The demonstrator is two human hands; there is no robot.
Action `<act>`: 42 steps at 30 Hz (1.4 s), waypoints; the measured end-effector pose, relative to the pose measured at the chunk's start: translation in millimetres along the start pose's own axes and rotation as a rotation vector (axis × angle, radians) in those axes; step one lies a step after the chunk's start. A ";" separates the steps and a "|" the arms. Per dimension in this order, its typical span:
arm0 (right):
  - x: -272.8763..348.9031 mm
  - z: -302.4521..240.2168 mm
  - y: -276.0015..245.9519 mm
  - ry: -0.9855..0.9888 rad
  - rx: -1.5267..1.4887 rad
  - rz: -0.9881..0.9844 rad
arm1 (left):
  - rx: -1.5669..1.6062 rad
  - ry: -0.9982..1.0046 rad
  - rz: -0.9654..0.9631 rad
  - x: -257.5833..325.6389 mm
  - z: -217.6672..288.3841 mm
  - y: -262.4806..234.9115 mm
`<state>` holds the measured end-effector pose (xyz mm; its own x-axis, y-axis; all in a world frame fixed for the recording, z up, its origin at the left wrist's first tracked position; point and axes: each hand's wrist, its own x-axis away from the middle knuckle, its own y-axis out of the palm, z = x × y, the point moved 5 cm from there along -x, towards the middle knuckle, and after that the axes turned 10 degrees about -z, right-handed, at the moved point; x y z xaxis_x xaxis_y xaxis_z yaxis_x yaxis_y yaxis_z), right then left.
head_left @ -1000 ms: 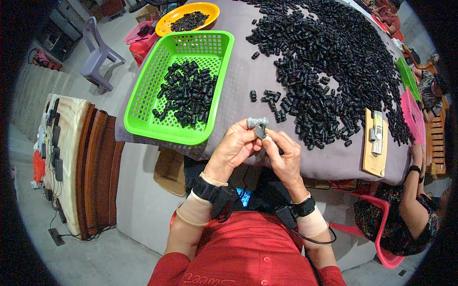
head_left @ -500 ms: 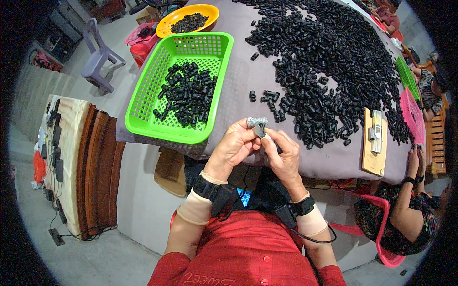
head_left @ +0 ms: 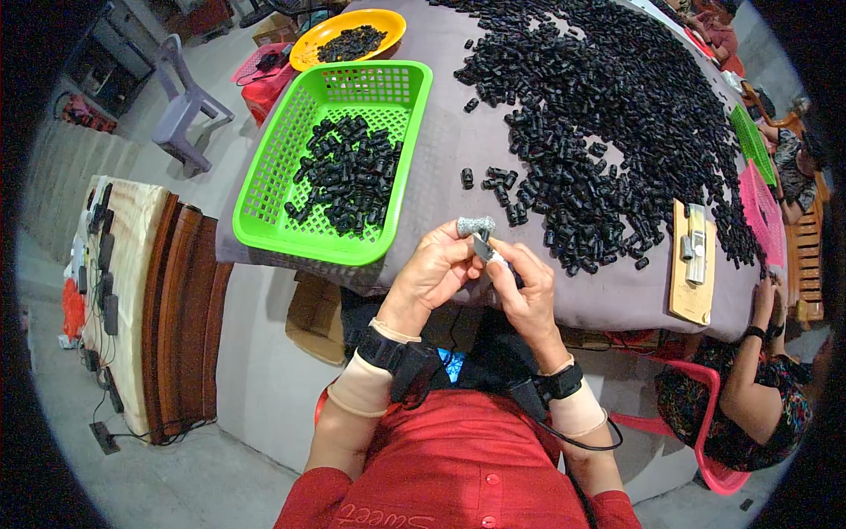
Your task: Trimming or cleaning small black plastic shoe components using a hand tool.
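My left hand (head_left: 434, 269) holds a small grey rough-surfaced block (head_left: 476, 227) above the near table edge. My right hand (head_left: 526, 289) pinches a small dark part (head_left: 485, 249) against the underside of that block. Both hands meet just in front of me. A large heap of small black cylindrical parts (head_left: 608, 123) covers the grey table cloth (head_left: 449, 150) beyond my hands. A green plastic basket (head_left: 273, 181) to the left holds several of the same black parts (head_left: 348, 176).
A yellow bowl (head_left: 388, 22) with black parts lies behind the basket. A wooden board with a metal fixture (head_left: 692, 264) lies at the right. Another person (head_left: 758, 388) sits at the right on a red chair. Green and pink trays (head_left: 762, 189) lie far right. A plastic chair (head_left: 181, 110) stands left.
My hands stay together at the table edge; the fingers have shifted slightly around the grey block. The person at the right has moved an arm a little.
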<state>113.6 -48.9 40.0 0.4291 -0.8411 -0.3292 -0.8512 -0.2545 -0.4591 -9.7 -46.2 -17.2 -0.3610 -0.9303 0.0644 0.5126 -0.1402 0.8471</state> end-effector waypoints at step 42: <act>-4.4 35.3 2.2 0.298 -0.461 0.003 | -0.055 0.028 -0.009 -1.1 -7.4 15.4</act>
<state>120.5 -28.9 11.3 0.3790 -0.9240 -0.0510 -0.9254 -0.3781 -0.0268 4.4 -49.8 -8.2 -0.3443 -0.9379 0.0415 0.5516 -0.1664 0.8174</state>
